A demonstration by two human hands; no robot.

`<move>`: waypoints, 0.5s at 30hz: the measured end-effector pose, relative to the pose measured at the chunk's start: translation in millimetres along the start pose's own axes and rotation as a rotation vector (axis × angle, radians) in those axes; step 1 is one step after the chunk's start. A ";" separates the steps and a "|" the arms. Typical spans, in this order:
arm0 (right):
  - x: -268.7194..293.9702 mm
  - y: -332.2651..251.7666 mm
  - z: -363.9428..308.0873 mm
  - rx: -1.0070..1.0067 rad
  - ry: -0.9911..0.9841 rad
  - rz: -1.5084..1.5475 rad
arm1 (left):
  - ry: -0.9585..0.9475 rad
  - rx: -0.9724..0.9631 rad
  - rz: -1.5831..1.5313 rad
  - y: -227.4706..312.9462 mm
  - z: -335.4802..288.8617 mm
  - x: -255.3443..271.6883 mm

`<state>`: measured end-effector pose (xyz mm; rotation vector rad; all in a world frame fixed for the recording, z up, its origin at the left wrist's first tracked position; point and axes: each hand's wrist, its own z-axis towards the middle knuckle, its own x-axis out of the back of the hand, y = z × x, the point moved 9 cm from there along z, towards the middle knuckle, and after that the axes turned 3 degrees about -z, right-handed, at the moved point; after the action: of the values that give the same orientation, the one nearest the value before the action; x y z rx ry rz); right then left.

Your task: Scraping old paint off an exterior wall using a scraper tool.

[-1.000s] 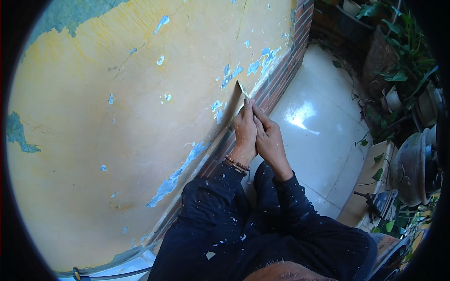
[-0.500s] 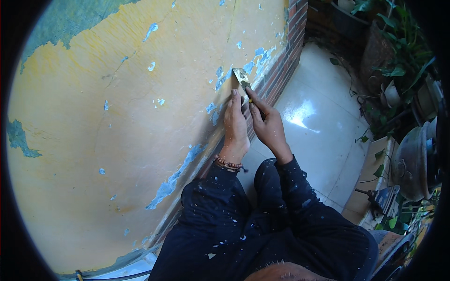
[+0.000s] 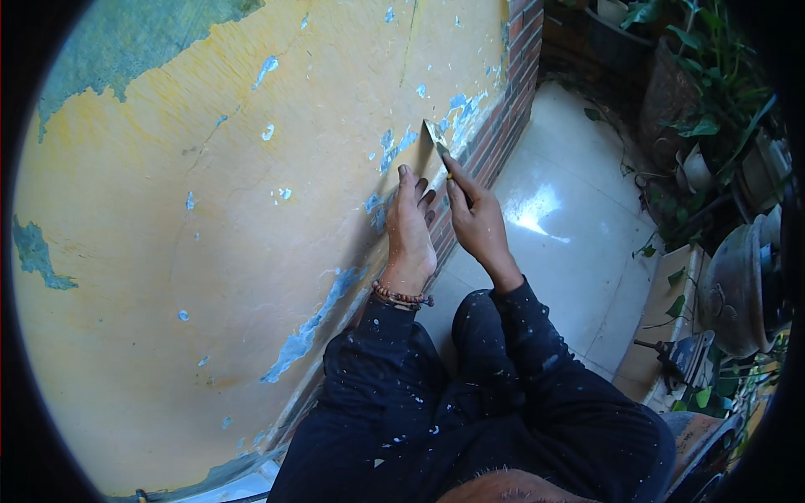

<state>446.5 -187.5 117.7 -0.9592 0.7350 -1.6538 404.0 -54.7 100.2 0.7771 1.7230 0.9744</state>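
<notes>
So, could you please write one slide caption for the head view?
Right hand holding a scraper near a patchy yellowish wall, with the left hand open nearby.

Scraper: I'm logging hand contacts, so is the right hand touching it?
Touching. The head view shows the right hand gripping the scraper, which juts out past the fingers toward the wall.

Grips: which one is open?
The left grip, the one with the beaded bracelet at its wrist; the right grip is closed on the putty knife.
</notes>
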 end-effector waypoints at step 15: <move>20.3 -33.4 29.4 -0.063 0.023 -0.007 | 0.052 0.005 -0.003 -5.7 -6.6 0.6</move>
<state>453.5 -198.1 165.0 -0.9893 0.8042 -1.6584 397.3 -58.6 96.3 0.7580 1.7709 0.9964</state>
